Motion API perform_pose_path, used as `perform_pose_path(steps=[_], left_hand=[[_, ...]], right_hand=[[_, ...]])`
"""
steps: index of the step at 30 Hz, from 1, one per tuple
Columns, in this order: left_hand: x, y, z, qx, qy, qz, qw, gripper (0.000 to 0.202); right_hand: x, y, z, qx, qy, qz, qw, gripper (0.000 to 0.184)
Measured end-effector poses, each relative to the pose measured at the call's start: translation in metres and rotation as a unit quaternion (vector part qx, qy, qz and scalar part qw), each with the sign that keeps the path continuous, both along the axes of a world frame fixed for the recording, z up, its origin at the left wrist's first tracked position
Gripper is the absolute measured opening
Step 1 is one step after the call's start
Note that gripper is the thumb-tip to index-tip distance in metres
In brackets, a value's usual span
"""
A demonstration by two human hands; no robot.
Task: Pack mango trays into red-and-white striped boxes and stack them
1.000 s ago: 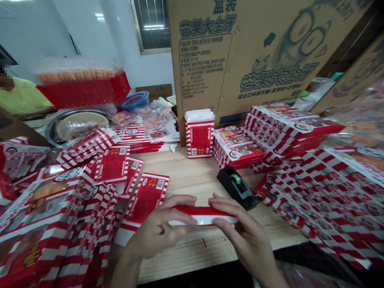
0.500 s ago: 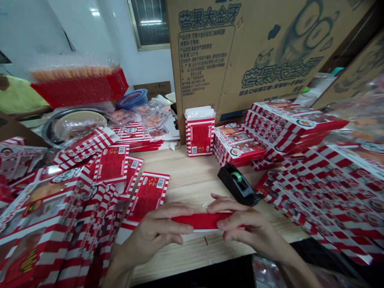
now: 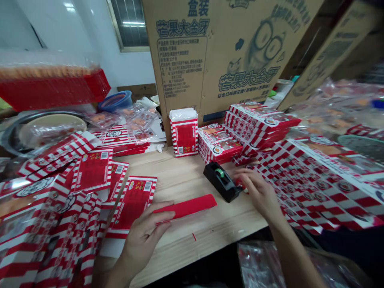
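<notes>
My left hand (image 3: 144, 238) pinches the near end of a flat red box (image 3: 189, 206) that lies edge-on on the wooden table (image 3: 192, 176). My right hand (image 3: 258, 190) is at the front end of the black tape dispenser (image 3: 221, 181), which carries a green roll; its fingers are curled there, and what they pinch is too small to make out. The red box stretches from my left fingers toward the dispenser.
Flat red-and-white striped cartons (image 3: 132, 204) cover the left side. Filled striped boxes (image 3: 315, 176) are piled at right. One upright striped box (image 3: 183, 134) stands before a big cardboard carton (image 3: 210, 52). A red tray (image 3: 54, 90) and a blue bowl (image 3: 115, 100) are at back left.
My right hand has left the red box and moved right to the tape dispenser. My left hand alone holds the box now. The view has swung to the right.
</notes>
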State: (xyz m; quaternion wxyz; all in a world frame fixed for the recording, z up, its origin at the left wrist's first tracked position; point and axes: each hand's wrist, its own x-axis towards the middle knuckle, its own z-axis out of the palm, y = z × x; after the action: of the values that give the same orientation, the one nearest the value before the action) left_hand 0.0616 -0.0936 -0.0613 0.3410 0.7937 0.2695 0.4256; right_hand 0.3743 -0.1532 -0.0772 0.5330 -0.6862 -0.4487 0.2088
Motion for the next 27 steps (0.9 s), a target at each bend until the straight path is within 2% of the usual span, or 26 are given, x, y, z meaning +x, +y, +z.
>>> perform_pose_path(steps=[2,5,7,10,14,17,19,21,23,27], left_hand=[[0.001,-0.001,-0.001,0.006,0.007,-0.007,1.0,0.017],[0.004,-0.001,-0.001,0.006,-0.003,-0.02,1.0,0.017],[0.007,0.001,0.0,0.007,-0.015,-0.018,1.0,0.016],[0.009,0.002,0.001,0.025,-0.014,-0.005,1.0,0.016],[0.01,0.0,0.004,0.065,0.013,0.018,0.998,0.015],[0.013,-0.004,0.007,0.091,0.034,0.04,0.995,0.01],[0.016,-0.006,0.01,0.104,0.049,0.057,0.992,0.007],[0.019,-0.007,0.013,0.117,0.06,0.061,0.989,0.005],[0.021,-0.007,0.015,0.129,0.068,0.05,0.988,0.005],[0.023,-0.007,0.014,0.14,0.066,0.04,0.987,0.005]], right_hand=[[0.026,0.004,-0.014,-0.072,0.012,-0.021,0.997,0.04],[0.043,0.006,-0.029,-0.138,0.063,0.034,0.988,0.043],[0.045,0.001,-0.032,-0.151,0.098,0.054,0.982,0.045],[0.04,-0.013,-0.038,-0.132,0.136,0.05,0.981,0.049],[0.03,-0.028,-0.063,-0.103,0.136,-0.021,0.985,0.05],[0.024,-0.027,-0.085,-0.08,0.113,-0.098,0.985,0.047],[0.02,-0.026,-0.091,-0.067,0.104,-0.138,0.983,0.046],[0.01,-0.028,-0.086,-0.056,0.108,-0.162,0.979,0.045],[-0.01,-0.036,-0.071,-0.045,0.12,-0.167,0.978,0.044],[-0.082,-0.052,-0.017,0.018,0.19,-0.126,0.974,0.035]])
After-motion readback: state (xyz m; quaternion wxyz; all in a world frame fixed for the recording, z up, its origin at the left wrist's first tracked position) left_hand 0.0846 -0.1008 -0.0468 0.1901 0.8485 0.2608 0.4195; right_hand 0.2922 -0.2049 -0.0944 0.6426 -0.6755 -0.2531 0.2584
